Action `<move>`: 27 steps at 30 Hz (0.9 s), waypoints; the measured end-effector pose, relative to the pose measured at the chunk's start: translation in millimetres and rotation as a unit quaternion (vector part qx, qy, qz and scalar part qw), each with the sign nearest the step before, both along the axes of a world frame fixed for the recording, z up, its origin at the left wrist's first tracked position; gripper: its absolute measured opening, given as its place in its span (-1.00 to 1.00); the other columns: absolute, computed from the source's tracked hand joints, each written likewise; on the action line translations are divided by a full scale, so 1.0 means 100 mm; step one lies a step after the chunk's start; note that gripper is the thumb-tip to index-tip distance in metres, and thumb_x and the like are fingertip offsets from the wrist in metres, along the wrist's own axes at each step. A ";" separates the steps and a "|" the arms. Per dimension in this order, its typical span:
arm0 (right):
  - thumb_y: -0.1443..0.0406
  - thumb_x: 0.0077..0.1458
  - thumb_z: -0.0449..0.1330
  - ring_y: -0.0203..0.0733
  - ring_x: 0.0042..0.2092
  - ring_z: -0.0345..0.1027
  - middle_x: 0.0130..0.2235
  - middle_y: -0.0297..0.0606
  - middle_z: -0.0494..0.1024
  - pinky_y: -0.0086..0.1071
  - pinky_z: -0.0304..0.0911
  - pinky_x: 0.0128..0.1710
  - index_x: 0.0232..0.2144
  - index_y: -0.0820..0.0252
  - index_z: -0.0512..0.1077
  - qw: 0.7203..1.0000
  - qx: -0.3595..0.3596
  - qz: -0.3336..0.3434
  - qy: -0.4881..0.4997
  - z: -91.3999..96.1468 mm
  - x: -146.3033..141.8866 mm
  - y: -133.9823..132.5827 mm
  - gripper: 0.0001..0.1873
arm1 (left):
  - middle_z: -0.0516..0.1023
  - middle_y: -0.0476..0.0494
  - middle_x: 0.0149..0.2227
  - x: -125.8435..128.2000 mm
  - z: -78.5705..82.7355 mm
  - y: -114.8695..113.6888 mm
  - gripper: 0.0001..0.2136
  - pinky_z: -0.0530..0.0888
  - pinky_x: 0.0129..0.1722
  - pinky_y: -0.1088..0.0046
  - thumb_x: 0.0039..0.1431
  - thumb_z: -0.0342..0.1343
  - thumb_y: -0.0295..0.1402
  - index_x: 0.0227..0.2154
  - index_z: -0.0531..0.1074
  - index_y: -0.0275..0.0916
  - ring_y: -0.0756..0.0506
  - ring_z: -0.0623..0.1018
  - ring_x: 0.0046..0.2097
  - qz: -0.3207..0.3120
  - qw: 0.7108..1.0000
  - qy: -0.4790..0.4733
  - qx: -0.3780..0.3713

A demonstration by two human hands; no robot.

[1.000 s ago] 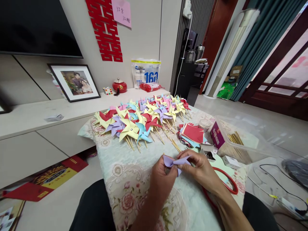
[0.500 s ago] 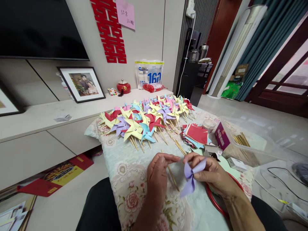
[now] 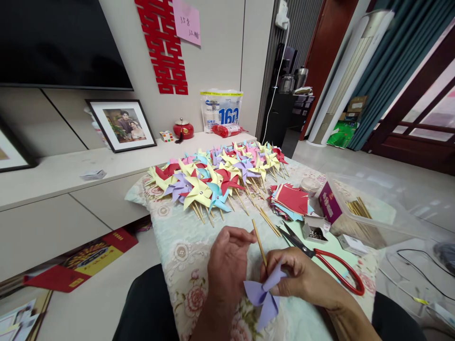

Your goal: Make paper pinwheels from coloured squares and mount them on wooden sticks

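My right hand (image 3: 300, 273) is closed on a purple paper pinwheel (image 3: 265, 294), pinching it near the centre so that its blades fan out towards me. A thin wooden stick (image 3: 259, 240) runs down to the right hand's fingers; whether they grip it is hidden. Close on the left is my left hand (image 3: 227, 263), palm turned inward and fingers loosely stretched, with its fingertips beside the stick. Just beyond the right hand, scissors (image 3: 322, 255) with red handles lie with their blades apart.
Finished pinwheels (image 3: 213, 177) in several colours cover the table's far side. Red and blue paper squares (image 3: 291, 200) are stacked nearer. A small box of metal fasteners (image 3: 316, 229), loose sticks (image 3: 269, 222) and a clear plastic bin (image 3: 373, 227) with more sticks lie at right.
My right hand has moved left and towards me with the purple pinwheel, which has turned. The stick's far end has shifted right, and the scissors and fastener box have come into fuller view.
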State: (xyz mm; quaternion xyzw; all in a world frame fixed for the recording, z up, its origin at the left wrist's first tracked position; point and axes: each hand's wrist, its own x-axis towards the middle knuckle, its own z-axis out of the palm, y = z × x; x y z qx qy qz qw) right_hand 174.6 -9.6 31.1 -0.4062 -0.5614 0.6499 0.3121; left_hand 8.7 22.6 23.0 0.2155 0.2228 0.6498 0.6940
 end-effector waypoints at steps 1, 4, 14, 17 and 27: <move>0.32 -0.04 0.42 -0.32 -0.38 0.33 -0.39 -0.35 0.56 -0.46 0.18 -0.36 -0.38 0.24 0.57 1.000 -0.002 0.000 0.006 -0.01 0.00 0.00 -0.85 | 0.58 -0.06 -0.47 -0.01 -0.02 0.03 -0.83 0.51 -0.08 0.29 0.04 0.25 -0.25 -0.52 0.54 -0.24 -0.05 0.57 -0.37 0.022 0.999 0.001 -0.027; 0.33 -0.04 0.43 -0.32 -0.37 0.34 -0.38 -0.34 0.56 -0.46 0.19 -0.35 -0.40 0.24 0.56 1.000 0.008 0.009 0.012 -0.01 -0.01 0.00 -0.86 | 0.62 -0.10 -0.40 0.01 -0.07 0.07 -0.80 0.51 -0.24 0.40 -0.08 0.37 -0.31 -0.38 0.58 -0.27 -0.05 0.58 -0.35 0.000 0.997 0.025 -0.073; 0.31 -0.05 0.46 -0.18 -0.16 0.42 -0.06 -0.18 0.53 -0.37 0.27 -0.20 -0.43 0.22 0.54 0.995 0.092 0.016 0.019 0.02 0.09 0.01 -0.83 | 0.57 -0.06 -0.46 -0.04 0.11 -0.15 -0.74 0.45 -0.41 0.51 -0.17 0.45 -0.34 -0.37 0.61 -0.30 0.02 0.53 -0.46 -0.024 0.993 0.041 -0.106; 0.25 0.05 0.40 -0.19 -0.18 0.40 -0.10 -0.18 0.52 -0.35 0.25 -0.25 -0.42 0.20 0.52 0.991 0.133 0.004 0.020 0.12 0.13 -0.05 -0.83 | 0.55 -0.04 -0.46 -0.10 0.21 -0.26 -0.78 0.36 -0.50 0.57 -0.15 0.43 -0.34 -0.40 0.62 -0.31 0.06 0.46 -0.50 -0.005 0.990 0.098 -0.104; 0.22 0.30 0.15 -0.15 -0.27 0.39 -0.35 -0.21 0.51 -0.21 0.29 -0.23 -0.33 0.19 0.46 0.908 0.416 -0.047 0.007 0.49 -0.19 -0.33 -0.81 | 0.50 -0.02 -0.54 -0.19 0.32 -0.65 -0.81 0.32 -0.47 0.58 -0.08 0.41 -0.29 -0.42 0.62 -0.28 0.06 0.37 -0.48 -0.009 0.973 0.215 -0.078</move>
